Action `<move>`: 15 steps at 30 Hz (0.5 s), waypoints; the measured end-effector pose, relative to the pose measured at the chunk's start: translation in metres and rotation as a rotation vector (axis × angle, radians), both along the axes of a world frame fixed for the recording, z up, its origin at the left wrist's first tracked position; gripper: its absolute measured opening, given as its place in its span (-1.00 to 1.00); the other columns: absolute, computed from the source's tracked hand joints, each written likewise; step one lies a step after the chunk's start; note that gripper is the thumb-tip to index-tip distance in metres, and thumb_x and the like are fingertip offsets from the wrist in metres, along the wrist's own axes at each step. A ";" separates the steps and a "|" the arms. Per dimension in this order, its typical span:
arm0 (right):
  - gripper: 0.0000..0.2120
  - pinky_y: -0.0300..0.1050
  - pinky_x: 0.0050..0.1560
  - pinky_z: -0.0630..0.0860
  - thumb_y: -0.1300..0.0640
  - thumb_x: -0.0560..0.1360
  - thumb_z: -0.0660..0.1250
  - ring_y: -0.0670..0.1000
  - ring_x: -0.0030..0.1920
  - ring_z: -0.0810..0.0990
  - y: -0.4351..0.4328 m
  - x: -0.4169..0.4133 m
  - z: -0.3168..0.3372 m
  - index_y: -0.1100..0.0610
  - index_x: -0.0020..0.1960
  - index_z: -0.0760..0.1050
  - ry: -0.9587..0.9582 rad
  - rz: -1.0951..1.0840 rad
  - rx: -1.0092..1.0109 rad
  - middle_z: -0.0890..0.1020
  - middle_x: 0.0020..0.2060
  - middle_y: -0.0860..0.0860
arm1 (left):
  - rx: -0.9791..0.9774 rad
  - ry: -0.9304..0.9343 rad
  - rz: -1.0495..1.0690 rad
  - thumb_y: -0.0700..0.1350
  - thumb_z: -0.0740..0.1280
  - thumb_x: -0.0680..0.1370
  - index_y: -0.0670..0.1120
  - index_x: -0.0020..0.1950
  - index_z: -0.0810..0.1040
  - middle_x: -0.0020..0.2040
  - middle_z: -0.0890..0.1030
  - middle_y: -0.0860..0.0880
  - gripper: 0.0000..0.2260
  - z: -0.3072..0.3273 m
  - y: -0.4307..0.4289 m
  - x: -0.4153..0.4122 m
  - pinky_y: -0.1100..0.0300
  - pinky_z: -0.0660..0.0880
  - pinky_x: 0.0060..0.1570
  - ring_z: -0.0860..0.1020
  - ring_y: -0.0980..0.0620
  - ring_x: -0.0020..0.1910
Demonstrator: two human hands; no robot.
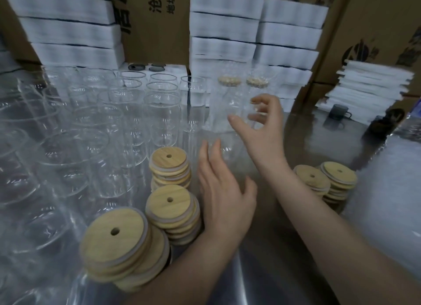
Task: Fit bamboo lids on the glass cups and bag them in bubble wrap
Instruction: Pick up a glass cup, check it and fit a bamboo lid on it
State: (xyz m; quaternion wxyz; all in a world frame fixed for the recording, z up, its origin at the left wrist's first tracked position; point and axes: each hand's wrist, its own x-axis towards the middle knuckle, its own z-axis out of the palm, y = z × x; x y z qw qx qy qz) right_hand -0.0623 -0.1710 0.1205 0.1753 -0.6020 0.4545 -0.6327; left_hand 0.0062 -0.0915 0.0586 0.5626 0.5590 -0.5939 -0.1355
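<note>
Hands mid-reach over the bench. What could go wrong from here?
1. The left hand and its forearm sit right beside the leaning nearest lid stack; a brush could topple it.
2. The right hand reaches toward the lidded cups, next to closely packed open glass cups; a bump might knock glass together.

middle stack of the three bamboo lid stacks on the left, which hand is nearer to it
Left. The left hand is just beside the middle stack, on its right; the right hand is farther back, near the lidded cups.
</note>
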 end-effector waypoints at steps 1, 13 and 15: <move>-0.54 -0.26 0.04 0.47 0.12 0.38 0.55 -0.02 0.02 0.48 0.010 -0.005 -0.002 -0.02 0.15 0.37 -0.031 -0.033 -0.024 0.44 0.14 0.06 | -0.011 0.015 -0.005 -0.13 0.45 0.42 -0.19 0.54 0.11 0.54 0.09 -0.21 -0.21 0.000 0.000 0.000 0.25 -0.08 0.46 0.07 -0.10 0.53; -0.27 0.13 0.25 0.53 -0.29 0.36 0.39 0.05 0.26 0.58 0.067 -0.030 -0.019 -0.16 0.46 0.25 -0.291 0.284 0.272 0.53 0.31 0.04 | -0.083 0.284 -0.374 0.18 0.40 0.36 0.17 0.53 0.13 0.35 0.43 0.16 -0.20 -0.002 0.009 0.000 0.08 0.55 0.12 0.55 0.14 0.16; -0.33 0.12 0.10 0.62 -0.27 0.49 0.30 0.08 0.18 0.65 0.066 -0.028 -0.019 -0.15 0.52 0.18 -0.324 0.391 0.322 0.55 0.29 0.07 | -0.080 0.426 -0.393 0.16 0.39 0.37 0.14 0.50 0.19 0.21 0.52 0.28 -0.26 -0.002 0.008 -0.001 0.22 0.56 0.02 0.60 0.18 0.08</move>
